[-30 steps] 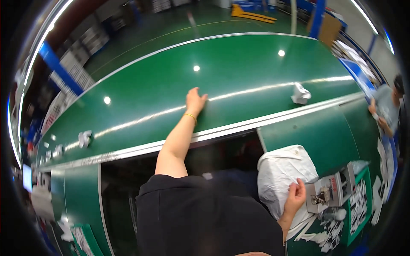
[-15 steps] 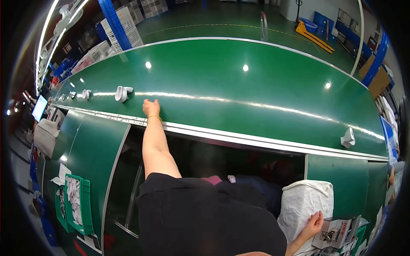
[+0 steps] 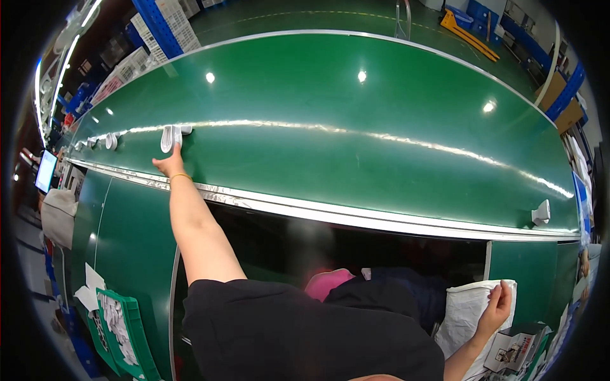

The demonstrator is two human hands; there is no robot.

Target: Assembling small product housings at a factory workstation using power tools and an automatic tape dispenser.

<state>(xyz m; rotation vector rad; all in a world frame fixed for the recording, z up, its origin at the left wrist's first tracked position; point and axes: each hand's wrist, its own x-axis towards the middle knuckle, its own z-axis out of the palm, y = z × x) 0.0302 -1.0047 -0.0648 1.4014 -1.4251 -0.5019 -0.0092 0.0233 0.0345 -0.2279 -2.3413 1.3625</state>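
Observation:
On the long green surface point(image 3: 305, 171) at the left lies a white moulded part point(image 3: 168, 139) with an oval rim and a short stub to its right. My left hand point(image 3: 169, 165) is at its near side, thumb spread out to the left and fingertips up against the part's near right edge. The fingers do not wrap round it. At the lower right my right hand point(image 3: 497, 310) is raised over a white cloth-like bag point(image 3: 462, 314), its fingers drawn together; nothing shows in them.
Similar white parts stand farther left point(image 3: 111, 141) and at the far right point(image 3: 541, 213). A green crate point(image 3: 136, 330) with whitish pieces is at lower left, a small printed box point(image 3: 511, 352) at lower right. A metal rail point(image 3: 330, 216) edges the surface.
My left hand has moved left, up to the white part, and its thumb has spread. My right hand has risen beside the white bag. The whole view has shifted slightly.

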